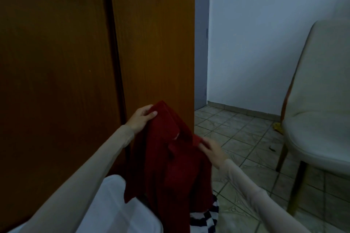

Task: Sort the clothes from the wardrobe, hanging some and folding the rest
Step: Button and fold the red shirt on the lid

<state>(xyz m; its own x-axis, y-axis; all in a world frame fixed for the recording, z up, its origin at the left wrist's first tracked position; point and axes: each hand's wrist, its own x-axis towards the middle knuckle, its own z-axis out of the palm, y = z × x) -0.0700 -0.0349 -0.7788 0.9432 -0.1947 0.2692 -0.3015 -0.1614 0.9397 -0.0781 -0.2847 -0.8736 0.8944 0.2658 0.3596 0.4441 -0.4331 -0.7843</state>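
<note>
The red garment (pixel 166 157) hangs in front of me, held up between my two hands, just before the wooden wardrobe (pixel 151 43). Its top edge is raised to the left and slopes down to the right; the rest drapes down in loose folds, and one end dangles at the lower left. My left hand (pixel 141 118) has a closed grip on the upper corner, thumb on the near side of the cloth and fingers curled behind it. My right hand (pixel 213 149) is at the cloth's right edge, lower down, its fingers pinching a fold there; the hand is blurred, so I cannot make out more of that grip. Both arms wear pale sleeves (pixel 261 198). Under the hanging cloth lies a black-and-white striped piece (pixel 206 217) on the floor (pixel 246 138), partly hidden. At my lower left is something white (pixel 106 206), blurred. To the right stands a pale padded chair (pixel 322 100) on the tiled floor, well apart from the cloth, with a plain wall (pixel 265 34) behind.
</note>
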